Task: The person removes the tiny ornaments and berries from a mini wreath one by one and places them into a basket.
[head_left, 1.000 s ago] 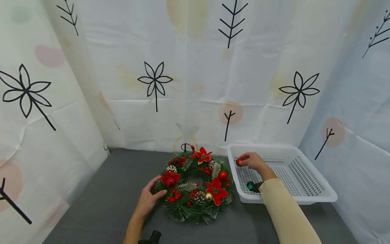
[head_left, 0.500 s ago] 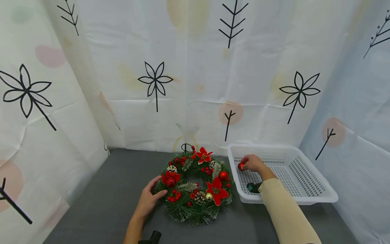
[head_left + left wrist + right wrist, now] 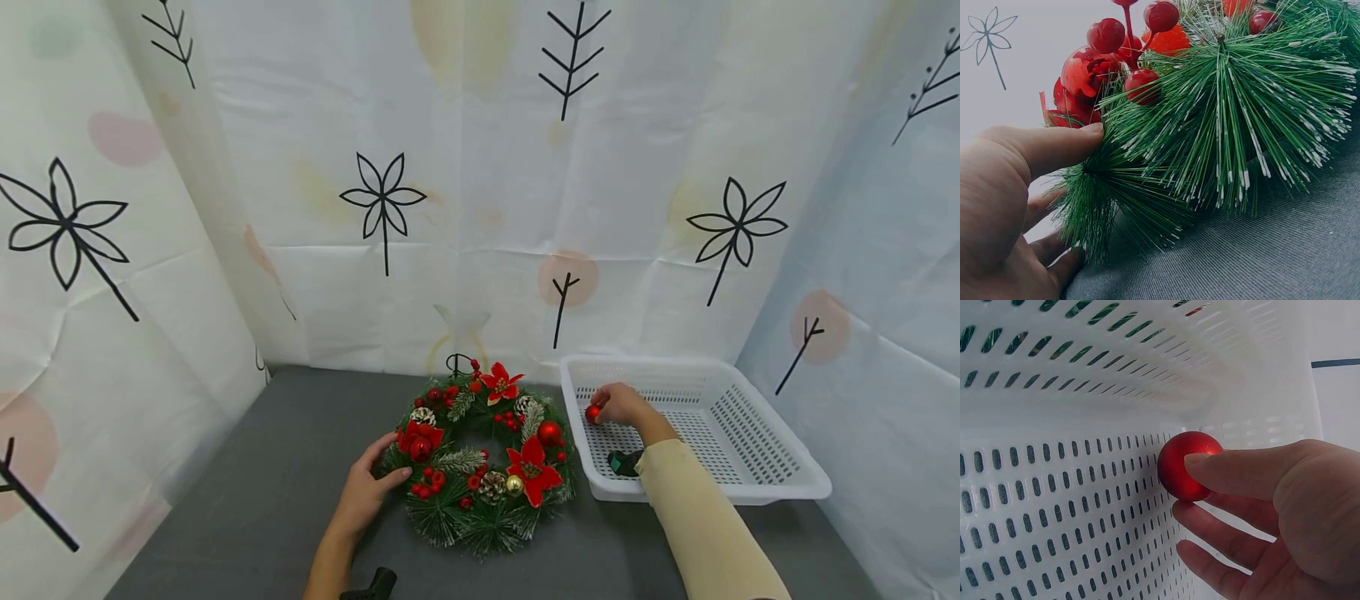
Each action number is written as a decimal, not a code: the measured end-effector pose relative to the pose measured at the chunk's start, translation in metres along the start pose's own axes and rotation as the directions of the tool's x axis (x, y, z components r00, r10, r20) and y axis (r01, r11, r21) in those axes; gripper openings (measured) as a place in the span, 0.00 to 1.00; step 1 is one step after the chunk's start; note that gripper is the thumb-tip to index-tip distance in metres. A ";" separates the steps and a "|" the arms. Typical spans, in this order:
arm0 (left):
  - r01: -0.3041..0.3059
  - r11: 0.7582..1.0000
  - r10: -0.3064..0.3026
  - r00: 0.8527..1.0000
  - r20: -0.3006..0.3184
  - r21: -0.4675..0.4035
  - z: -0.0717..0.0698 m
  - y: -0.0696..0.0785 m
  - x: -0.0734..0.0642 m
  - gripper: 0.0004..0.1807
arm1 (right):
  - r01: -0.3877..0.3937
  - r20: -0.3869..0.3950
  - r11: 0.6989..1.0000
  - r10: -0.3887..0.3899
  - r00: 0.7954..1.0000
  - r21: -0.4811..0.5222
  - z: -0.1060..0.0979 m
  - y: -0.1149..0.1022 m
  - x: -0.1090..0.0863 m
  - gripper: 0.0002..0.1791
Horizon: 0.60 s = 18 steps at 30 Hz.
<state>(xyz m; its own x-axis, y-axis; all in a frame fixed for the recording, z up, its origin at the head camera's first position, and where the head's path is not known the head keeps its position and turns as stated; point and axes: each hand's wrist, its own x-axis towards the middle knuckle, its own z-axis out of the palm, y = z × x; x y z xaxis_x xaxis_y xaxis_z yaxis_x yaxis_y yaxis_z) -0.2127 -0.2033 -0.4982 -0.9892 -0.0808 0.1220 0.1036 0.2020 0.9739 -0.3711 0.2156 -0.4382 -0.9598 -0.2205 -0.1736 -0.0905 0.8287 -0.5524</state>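
Observation:
A green Christmas wreath (image 3: 491, 525) with red flowers, berries and pinecones lies on the grey table. My left hand (image 3: 365, 492) holds its left edge; in the left wrist view the thumb (image 3: 1063, 149) lies against the needles and the other fingers pass behind them. Inside a white plastic basket (image 3: 780, 492), my right hand (image 3: 622, 403) pinches a red Christmas bauble (image 3: 1182, 465). The thumb presses the near side of the ball, and the fingers beneath it are partly hidden. The bauble is low in the basket, close to its left wall; whether it touches the floor I cannot tell.
The perforated basket stands just right of the wreath, nearly touching it. White printed cloth (image 3: 480, 208) surrounds the table at the back and sides. A dark wrist device (image 3: 624, 461) shows at the right sleeve, and another dark piece (image 3: 372, 585) near the left forearm.
My right hand has shifted slightly down and towards me inside the basket, carrying the red bauble, then has almost stopped. The left hand and the wreath stay in place.

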 end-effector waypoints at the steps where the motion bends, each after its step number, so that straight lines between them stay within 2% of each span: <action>1: 0.000 1.000 0.000 1.000 0.002 0.001 0.000 0.005 -0.002 0.34 | 0.000 0.006 1.000 0.000 1.000 -0.004 0.000 0.000 0.000 0.17; 4: -0.009 1.000 0.009 1.000 0.001 -0.002 0.000 -0.004 0.000 0.34 | -0.003 0.020 1.000 0.003 1.000 -0.009 0.000 0.001 0.001 0.17; 6: -0.009 1.000 0.009 1.000 0.004 0.003 0.000 -0.004 0.001 0.34 | 0.004 0.030 1.000 -0.004 1.000 -0.006 0.000 0.002 0.001 0.17; 9: -0.008 1.000 0.008 1.000 0.000 0.006 0.000 -0.017 0.006 0.35 | 0.018 0.036 1.000 -0.018 0.999 -0.002 -0.001 0.003 0.001 0.18; 18: -0.021 1.000 0.021 1.000 0.002 -0.014 -0.001 -0.020 0.005 0.36 | 0.065 0.045 0.998 -0.065 0.997 0.004 -0.007 0.004 -0.002 0.20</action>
<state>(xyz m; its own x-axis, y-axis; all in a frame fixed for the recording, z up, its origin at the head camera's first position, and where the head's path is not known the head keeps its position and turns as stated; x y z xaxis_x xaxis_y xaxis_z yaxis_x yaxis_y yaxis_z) -0.2200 -0.2084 -0.5165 -0.9871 -0.0742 0.1422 0.1260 0.1898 0.9737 -0.3713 0.2233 -0.4347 -0.9389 -0.2967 -0.1743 -0.1512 0.8107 -0.5656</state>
